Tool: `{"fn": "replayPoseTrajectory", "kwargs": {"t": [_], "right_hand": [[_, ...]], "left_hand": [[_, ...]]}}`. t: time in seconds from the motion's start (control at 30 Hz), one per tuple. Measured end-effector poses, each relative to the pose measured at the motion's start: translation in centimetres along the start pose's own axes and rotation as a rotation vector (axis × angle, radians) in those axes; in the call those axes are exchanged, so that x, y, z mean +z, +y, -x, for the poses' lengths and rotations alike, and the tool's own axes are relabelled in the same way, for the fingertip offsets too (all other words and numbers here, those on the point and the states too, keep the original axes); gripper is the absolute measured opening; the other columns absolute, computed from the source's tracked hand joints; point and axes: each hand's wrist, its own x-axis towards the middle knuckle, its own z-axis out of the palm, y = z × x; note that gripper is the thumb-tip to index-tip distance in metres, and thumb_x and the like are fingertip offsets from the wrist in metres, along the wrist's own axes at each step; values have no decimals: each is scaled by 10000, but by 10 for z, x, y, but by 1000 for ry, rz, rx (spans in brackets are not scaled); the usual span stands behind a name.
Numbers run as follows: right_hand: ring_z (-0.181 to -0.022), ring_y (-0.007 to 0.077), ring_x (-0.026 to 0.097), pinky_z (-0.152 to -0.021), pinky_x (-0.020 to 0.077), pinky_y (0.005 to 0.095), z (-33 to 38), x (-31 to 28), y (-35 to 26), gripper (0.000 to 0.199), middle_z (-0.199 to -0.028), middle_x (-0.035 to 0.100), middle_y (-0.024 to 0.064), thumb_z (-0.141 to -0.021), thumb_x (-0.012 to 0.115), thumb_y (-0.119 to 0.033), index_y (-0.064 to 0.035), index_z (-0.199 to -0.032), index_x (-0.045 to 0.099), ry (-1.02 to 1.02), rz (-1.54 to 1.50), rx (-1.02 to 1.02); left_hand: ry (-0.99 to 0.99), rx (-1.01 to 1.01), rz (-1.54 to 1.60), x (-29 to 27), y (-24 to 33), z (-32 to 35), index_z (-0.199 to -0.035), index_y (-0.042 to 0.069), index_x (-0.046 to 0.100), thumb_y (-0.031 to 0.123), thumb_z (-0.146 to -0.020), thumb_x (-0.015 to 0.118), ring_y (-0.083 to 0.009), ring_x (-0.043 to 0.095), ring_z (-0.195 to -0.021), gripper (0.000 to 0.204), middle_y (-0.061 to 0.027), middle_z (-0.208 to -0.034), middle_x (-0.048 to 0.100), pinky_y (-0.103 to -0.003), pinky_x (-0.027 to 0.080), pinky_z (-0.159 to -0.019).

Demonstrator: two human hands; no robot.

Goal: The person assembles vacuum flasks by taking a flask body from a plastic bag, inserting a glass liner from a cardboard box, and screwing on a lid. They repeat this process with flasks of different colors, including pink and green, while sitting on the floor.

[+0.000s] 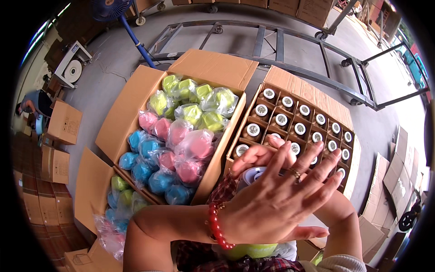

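My left hand [276,204], with a red beaded bracelet [219,226] and a ring, is spread flat above my right hand, fingers stretched toward the far right. Behind it, my right hand [253,158] shows only some fingers, bent and pointing left; the left hand hides its palm. Just below those fingers is a round lavender-and-white part [253,174], mostly covered, and I cannot make out what the right hand grips. Lower down, under my left wrist, a lime-green rounded surface [253,250] shows against plaid cloth.
A carton [219,156] holds bagged green, pink and blue cup-shaped items. To its right, a divided carton [312,93] holds several white-topped bottles. Another open carton [88,190] stands lower left. Beyond are a metal trolley frame [281,45], a blue fan [131,34] and flattened cardboard [394,181].
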Motion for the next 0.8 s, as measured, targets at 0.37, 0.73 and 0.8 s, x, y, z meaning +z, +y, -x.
{"fn": "replayPoseTrajectory", "kwargs": {"t": [0.37,0.73,0.8], "right_hand": [[-1107,181,552,-964,395,361,8,29,-49,494,-1170,609,97,-987,369,-422,-26,-1218,553,355,468,-127],[-748,139,556,-746,457,271,-38,-23,23,476,-779,592,30,-962,408,-505,-67,-923,589,102,-134,-34],[-930,178,590,-948,424,321,-48,-20,46,434,-951,632,61,-986,415,-443,-61,-1019,617,167,-242,61]], "left_hand": [[378,-488,521,2,-78,89,-1412,20,310,687,-896,383,-347,413,-1300,847,-255,-1439,363,-472,308,-1072],[2,-277,-114,-4,-19,43,-1434,26,255,680,-872,454,-455,334,-1332,886,-307,-1477,229,-562,221,-1112],[-167,-196,-345,-10,1,15,-1401,48,347,687,-857,477,-449,359,-1319,850,-301,-1452,300,-554,234,-1106]]}}
